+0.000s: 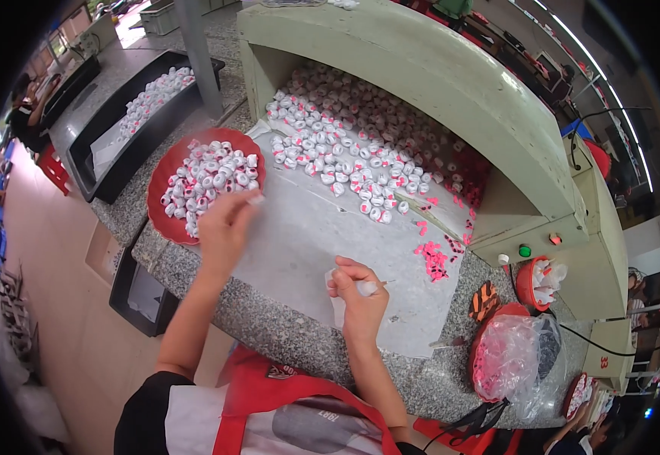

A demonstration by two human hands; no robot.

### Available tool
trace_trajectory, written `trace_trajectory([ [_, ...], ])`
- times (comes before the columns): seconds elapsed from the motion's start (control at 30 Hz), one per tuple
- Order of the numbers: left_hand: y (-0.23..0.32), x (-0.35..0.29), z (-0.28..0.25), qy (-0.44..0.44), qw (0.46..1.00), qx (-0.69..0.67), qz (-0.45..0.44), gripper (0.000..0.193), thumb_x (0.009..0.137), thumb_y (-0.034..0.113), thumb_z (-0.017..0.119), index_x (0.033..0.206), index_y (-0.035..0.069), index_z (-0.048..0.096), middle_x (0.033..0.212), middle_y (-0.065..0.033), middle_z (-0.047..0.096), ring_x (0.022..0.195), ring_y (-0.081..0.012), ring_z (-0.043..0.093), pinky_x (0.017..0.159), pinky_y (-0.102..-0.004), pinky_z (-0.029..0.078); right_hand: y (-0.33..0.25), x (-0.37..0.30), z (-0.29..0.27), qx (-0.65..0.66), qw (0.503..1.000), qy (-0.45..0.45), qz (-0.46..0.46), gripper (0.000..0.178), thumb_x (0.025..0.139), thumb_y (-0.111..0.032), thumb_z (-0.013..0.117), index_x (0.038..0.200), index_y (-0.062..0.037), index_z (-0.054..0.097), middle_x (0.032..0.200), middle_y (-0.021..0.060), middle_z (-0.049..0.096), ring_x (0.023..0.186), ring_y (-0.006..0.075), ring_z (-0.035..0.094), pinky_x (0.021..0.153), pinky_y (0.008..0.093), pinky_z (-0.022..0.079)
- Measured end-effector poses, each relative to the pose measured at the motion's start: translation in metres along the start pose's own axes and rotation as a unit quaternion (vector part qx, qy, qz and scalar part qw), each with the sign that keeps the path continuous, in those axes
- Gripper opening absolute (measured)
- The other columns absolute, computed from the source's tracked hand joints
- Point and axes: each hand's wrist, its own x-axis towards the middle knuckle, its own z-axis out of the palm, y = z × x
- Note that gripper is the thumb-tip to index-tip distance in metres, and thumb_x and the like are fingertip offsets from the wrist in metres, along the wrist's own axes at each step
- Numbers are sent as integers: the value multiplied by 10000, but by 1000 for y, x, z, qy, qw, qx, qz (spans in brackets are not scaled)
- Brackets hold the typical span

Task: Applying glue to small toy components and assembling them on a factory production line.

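My left hand is raised beside the red scalloped bowl, fingers pinched on a small white piece. Small white round pieces with pink marks are heaped in that bowl. Over the front of the pale sheet, my right hand is closed around a whitish translucent bottle with a thin tip pointing right. Something white and flat shows by its thumb; whether the hand holds it too, I cannot tell. More white pieces lie massed farther back on the sheet.
A pale green arched housing stands over the far pieces. Loose pink bits lie at the sheet's right. Further right are a red cup and a plastic bag on a red dish. A black tray sits at left.
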Motion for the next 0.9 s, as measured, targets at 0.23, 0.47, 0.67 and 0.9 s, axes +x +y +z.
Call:
trace_trajectory([
  [0.23,-9,41,59,71,942,228,238,175,713,136,646,855,50,589,801,-138,570,671,-310,580,580,-371,469,-21,-13,-24,-32,999,32,0,100,745,-23,625,813,30,574,734,85,585,591,119,545,531,238,453],
  [0.47,-25,34,143,-104,958,265,18,237,716,182,654,865,17,572,779,-140,580,713,-308,593,614,-374,476,-22,-28,-65,-34,997,67,-22,196,741,30,600,920,16,522,729,74,562,582,128,535,553,241,464],
  [0.67,49,-16,95,-271,726,-533,-339,281,817,66,566,1084,-13,528,949,-71,589,832,-158,593,731,-239,483,-44,-20,-74,-90,981,29,-169,415,704,79,595,1057,-16,401,815,92,553,636,136,544,584,246,478],
  [0.9,103,-54,78,-301,840,-399,-211,292,766,-78,561,1055,-38,547,1024,-114,559,885,-173,578,756,-254,495,-87,-59,-64,-199,930,133,-280,286,714,-97,628,947,21,510,862,106,552,775,163,535,688,262,439],
])
